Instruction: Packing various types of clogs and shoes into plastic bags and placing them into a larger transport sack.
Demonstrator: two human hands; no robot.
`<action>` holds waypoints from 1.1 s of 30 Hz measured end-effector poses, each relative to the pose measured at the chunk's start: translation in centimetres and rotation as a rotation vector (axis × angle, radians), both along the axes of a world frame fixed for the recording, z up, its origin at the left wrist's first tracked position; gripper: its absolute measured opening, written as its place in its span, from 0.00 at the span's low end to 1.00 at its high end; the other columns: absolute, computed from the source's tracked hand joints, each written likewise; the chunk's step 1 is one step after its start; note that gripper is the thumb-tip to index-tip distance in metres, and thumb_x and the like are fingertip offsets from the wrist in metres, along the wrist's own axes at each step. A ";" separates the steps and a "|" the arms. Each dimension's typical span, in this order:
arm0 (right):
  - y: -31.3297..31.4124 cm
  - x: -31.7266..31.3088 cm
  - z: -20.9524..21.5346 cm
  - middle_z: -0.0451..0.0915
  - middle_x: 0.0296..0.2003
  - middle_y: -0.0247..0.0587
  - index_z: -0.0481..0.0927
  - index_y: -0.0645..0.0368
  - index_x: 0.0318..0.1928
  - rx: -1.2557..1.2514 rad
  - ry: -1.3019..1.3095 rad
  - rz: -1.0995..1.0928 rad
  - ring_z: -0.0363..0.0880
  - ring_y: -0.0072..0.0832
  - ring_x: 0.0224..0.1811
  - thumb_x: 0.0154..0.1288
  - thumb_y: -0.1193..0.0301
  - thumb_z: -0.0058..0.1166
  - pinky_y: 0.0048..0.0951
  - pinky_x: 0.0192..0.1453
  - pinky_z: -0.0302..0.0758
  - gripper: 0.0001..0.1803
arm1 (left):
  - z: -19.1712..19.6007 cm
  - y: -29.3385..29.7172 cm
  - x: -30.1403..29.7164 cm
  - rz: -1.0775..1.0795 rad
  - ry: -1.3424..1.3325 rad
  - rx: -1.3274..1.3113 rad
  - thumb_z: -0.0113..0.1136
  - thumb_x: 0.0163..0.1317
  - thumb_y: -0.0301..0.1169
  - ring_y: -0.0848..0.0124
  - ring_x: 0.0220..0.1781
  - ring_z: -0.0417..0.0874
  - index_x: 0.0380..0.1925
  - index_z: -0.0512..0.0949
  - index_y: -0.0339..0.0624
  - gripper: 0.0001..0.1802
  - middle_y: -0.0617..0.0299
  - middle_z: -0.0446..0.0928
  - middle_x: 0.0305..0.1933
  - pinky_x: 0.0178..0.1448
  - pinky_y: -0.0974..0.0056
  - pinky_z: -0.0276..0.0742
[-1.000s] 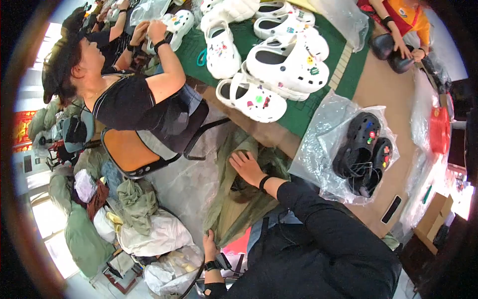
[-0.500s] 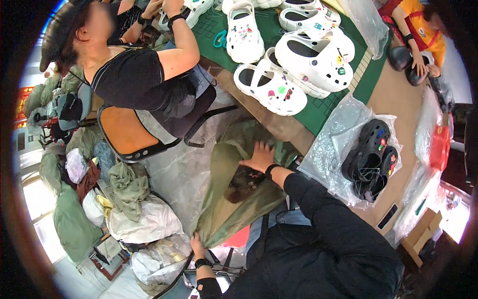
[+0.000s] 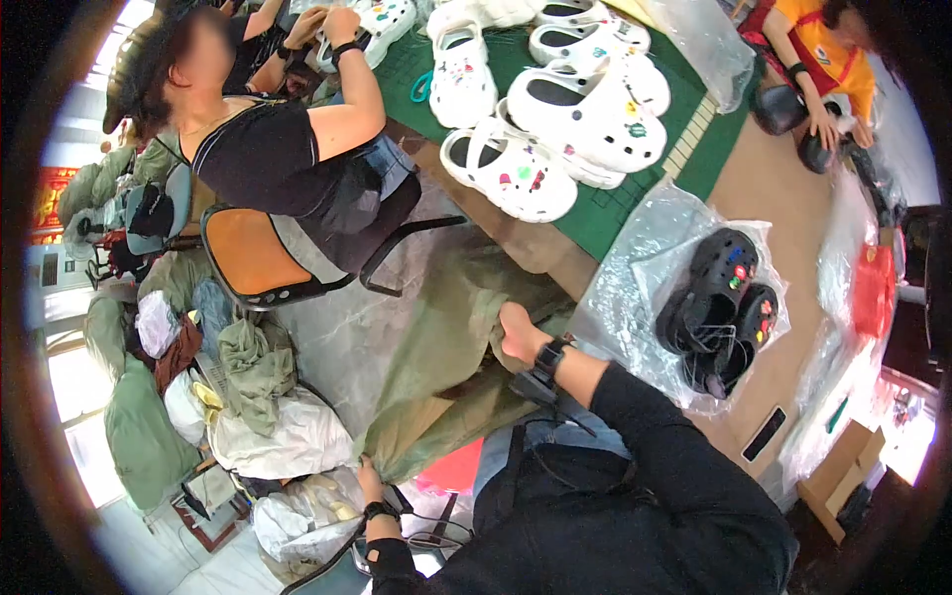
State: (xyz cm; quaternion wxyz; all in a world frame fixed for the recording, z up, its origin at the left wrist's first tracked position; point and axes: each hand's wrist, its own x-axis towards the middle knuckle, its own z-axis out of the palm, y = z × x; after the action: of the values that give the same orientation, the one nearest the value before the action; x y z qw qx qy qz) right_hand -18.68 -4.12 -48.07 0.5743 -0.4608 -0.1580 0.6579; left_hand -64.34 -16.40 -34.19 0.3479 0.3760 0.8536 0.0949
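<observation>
A big olive-green sack (image 3: 436,357) lies slack below the table edge in front of me. My right hand (image 3: 518,335), with a black sleeve and a black wrist strap, is pushed into a fold near the sack's mouth; its fingers curl into the cloth and are partly hidden. My left hand (image 3: 369,483), wearing a dark watch, pinches the sack's lower edge close to my body. Just right of my right hand, a pair of black clogs (image 3: 722,307) with coloured charms rests on a clear plastic bag (image 3: 645,258).
Several white clogs (image 3: 555,109) with charms lie on a green mat (image 3: 605,213) on the brown table. A person in a black top (image 3: 268,149) sits on an orange chair (image 3: 253,260) at left. Another person in orange (image 3: 823,50) is at the far right. Stuffed bags (image 3: 268,436) pile up on the floor.
My right hand went from lying flat on top of the sack to digging into a fold at its edge. My left hand kept its hold on the lower edge.
</observation>
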 end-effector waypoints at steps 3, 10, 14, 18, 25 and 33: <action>0.2 4.6 6.4 0.79 0.30 0.34 0.76 0.53 0.35 -0.554 0.662 -0.209 0.76 0.28 0.27 0.65 0.68 0.32 0.27 0.29 0.72 0.14 | -1.1 3.9 2.2 0.260 -0.247 0.097 0.46 0.63 0.46 0.59 0.46 0.75 0.53 0.64 0.34 0.27 0.52 0.71 0.49 0.46 0.55 0.73; -1.7 14.6 21.1 0.79 0.31 0.41 0.75 0.62 0.36 -0.193 0.778 -0.370 0.77 0.29 0.30 0.64 0.72 0.32 0.32 0.37 0.76 0.15 | 4.6 15.6 15.6 0.243 -0.294 0.199 0.47 0.63 0.40 0.61 0.44 0.76 0.49 0.66 0.39 0.20 0.56 0.72 0.44 0.43 0.54 0.75; -3.0 16.6 18.1 0.79 0.33 0.43 0.74 0.63 0.37 -0.157 0.826 -0.410 0.77 0.30 0.31 0.64 0.72 0.32 0.31 0.36 0.77 0.14 | 4.8 18.6 13.2 0.263 -0.472 0.327 0.46 0.62 0.36 0.63 0.42 0.75 0.47 0.69 0.39 0.17 0.56 0.73 0.43 0.40 0.56 0.73; -1.5 15.1 14.6 0.79 0.34 0.43 0.75 0.63 0.37 -0.171 0.794 -0.429 0.78 0.32 0.33 0.65 0.70 0.32 0.34 0.39 0.77 0.15 | 1.1 21.9 9.5 0.164 -0.356 0.410 0.47 0.61 0.33 0.67 0.37 0.75 0.40 0.73 0.38 0.12 0.58 0.75 0.38 0.40 0.63 0.71; -0.8 15.5 17.6 0.79 0.38 0.47 0.75 0.63 0.40 -0.144 0.845 -0.368 0.78 0.37 0.38 0.66 0.66 0.32 0.38 0.47 0.75 0.18 | 2.3 27.6 13.3 -0.299 0.339 0.475 0.48 0.58 0.29 0.59 0.33 0.76 0.38 0.73 0.34 0.11 0.54 0.76 0.32 0.39 0.59 0.69; -1.3 14.8 17.9 0.79 0.39 0.44 0.75 0.62 0.42 -0.274 0.783 -0.367 0.78 0.35 0.39 0.67 0.64 0.28 0.38 0.48 0.74 0.20 | 4.5 23.8 35.9 -1.190 -0.038 0.681 0.62 0.47 0.38 0.49 0.67 0.51 0.62 0.54 0.38 0.43 0.42 0.52 0.65 0.68 0.51 0.44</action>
State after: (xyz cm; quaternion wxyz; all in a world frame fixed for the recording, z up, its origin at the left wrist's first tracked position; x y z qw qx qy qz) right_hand -3.88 -5.39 -30.20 0.6316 -0.2695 0.2438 0.6848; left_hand -28.40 7.40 -29.66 0.2182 0.8677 0.4179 0.1574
